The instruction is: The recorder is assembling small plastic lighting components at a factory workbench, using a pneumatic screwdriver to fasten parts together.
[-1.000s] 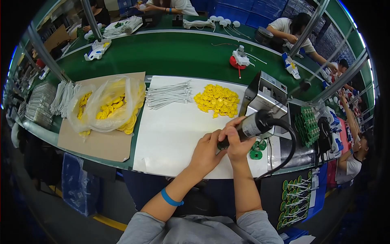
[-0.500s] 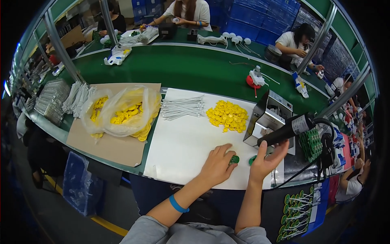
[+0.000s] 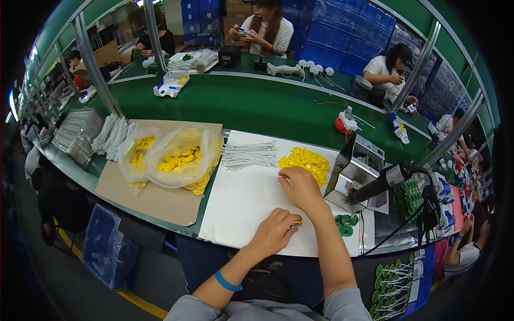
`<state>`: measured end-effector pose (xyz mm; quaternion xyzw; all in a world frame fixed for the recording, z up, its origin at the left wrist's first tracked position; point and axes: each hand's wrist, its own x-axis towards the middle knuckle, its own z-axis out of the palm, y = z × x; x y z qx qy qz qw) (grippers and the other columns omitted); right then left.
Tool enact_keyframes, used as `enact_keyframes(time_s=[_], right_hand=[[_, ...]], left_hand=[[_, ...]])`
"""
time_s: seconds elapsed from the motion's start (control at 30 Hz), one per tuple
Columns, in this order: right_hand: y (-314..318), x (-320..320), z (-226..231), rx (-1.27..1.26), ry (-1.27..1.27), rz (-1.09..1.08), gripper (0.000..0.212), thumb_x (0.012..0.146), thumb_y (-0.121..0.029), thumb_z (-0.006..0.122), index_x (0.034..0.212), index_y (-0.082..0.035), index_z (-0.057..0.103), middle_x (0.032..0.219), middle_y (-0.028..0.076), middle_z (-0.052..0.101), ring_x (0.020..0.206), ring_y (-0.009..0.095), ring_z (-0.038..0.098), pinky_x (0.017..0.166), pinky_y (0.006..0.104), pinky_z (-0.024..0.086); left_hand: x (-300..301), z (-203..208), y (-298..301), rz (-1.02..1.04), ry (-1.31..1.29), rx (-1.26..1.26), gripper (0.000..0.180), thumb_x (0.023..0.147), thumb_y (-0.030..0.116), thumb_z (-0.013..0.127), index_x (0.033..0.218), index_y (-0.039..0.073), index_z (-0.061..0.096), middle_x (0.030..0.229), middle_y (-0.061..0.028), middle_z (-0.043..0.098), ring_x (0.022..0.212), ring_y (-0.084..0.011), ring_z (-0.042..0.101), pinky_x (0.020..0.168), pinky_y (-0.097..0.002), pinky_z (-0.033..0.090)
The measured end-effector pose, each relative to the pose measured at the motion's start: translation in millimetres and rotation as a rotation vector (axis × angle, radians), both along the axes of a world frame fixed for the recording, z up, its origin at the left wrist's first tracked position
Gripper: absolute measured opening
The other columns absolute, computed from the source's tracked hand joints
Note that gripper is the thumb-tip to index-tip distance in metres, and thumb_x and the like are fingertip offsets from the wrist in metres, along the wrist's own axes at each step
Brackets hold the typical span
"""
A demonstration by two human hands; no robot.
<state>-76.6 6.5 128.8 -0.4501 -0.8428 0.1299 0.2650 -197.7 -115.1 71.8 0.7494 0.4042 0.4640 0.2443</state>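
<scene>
My left hand (image 3: 274, 231) rests low over the white sheet (image 3: 235, 198), its fingers closed on a small yellow disc (image 3: 296, 222). My right hand (image 3: 303, 188) reaches across at the near left edge of a pile of yellow discs (image 3: 313, 160). Its thumb and forefinger are apart, and I see nothing between them. Left of the pile lies a bundle of thin white wires (image 3: 249, 155). Several round green pieces (image 3: 346, 230) sit right of my right forearm, below a black cylindrical tool (image 3: 375, 186) in front of a metal housing (image 3: 348, 160).
Plastic bags of yellow parts (image 3: 182, 160) lie on brown cardboard (image 3: 144, 203) at left. Green circuit boards (image 3: 409, 190) stand beside the black tool's cable. Behind runs a green conveyor belt (image 3: 235, 96) with co-workers beyond. A blue crate (image 3: 104, 241) sits at lower left.
My right hand has moved from beside the black tool to the yellow pile. My left hand has shifted slightly left and down; a yellow disc is now at its fingertips, where a green piece was.
</scene>
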Motion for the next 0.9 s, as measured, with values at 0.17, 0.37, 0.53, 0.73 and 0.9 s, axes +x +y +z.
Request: enact_keyframes(time_s=[0.17,0.37,0.53,0.73,0.9], right_hand=[[28.2,-41.3,-22.1,0.188,-0.066,-0.062,0.014,0.085,-0.013,0.080,0.094,-0.003,0.075,0.107,0.012,0.069,0.108,0.033,0.063,0.095,0.0454,0.048],[34.5,-65.3,-33.3,0.325,-0.138,-0.100,0.019,0.079,-0.013,0.084,0.093,-0.005,0.074,0.116,0.012,0.061,0.115,0.032,0.056,0.099,0.0475,0.042],[34.7,-73.5,-36.7,0.342,-0.147,-0.138,0.017,0.079,-0.013,0.083,0.092,-0.006,0.074,0.123,0.011,0.062,0.124,0.032,0.053,0.103,0.0466,0.039],[31.4,-82.7,-21.1,0.162,0.062,-0.082,0.013,0.086,-0.008,0.077,0.097,-0.003,0.071,0.102,0.011,0.073,0.095,0.031,0.069,0.085,0.0446,0.055],[15.8,-98.7,-3.8,0.010,0.513,-0.010,0.013,0.093,-0.003,0.074,0.105,-0.001,0.070,0.093,0.009,0.074,0.087,0.021,0.074,0.078,0.0311,0.059]], left_hand=[[-13.6,-0.2,-10.3,-0.046,0.067,0.032,0.030,0.087,0.006,0.076,0.116,0.004,0.067,0.103,-0.0145,0.065,0.100,-0.0358,0.064,0.088,-0.0440,0.052],[-30.0,1.1,-17.6,-0.036,0.060,0.032,0.031,0.088,0.008,0.076,0.116,0.002,0.066,0.104,-0.0159,0.066,0.099,-0.0369,0.064,0.087,-0.0450,0.052],[-38.2,-2.6,-17.5,-0.039,0.073,0.024,0.031,0.088,0.008,0.076,0.116,0.002,0.066,0.104,-0.0157,0.066,0.099,-0.0367,0.064,0.087,-0.0453,0.052],[-45.9,-8.8,-17.5,-0.058,0.081,0.035,0.031,0.089,0.007,0.075,0.118,0.003,0.066,0.104,-0.0141,0.066,0.098,-0.0351,0.064,0.088,-0.0436,0.051],[-51.2,-7.3,-19.6,-0.061,0.080,0.030,0.028,0.090,0.006,0.074,0.117,0.004,0.066,0.106,-0.0137,0.067,0.100,-0.0345,0.065,0.089,-0.0432,0.051]])
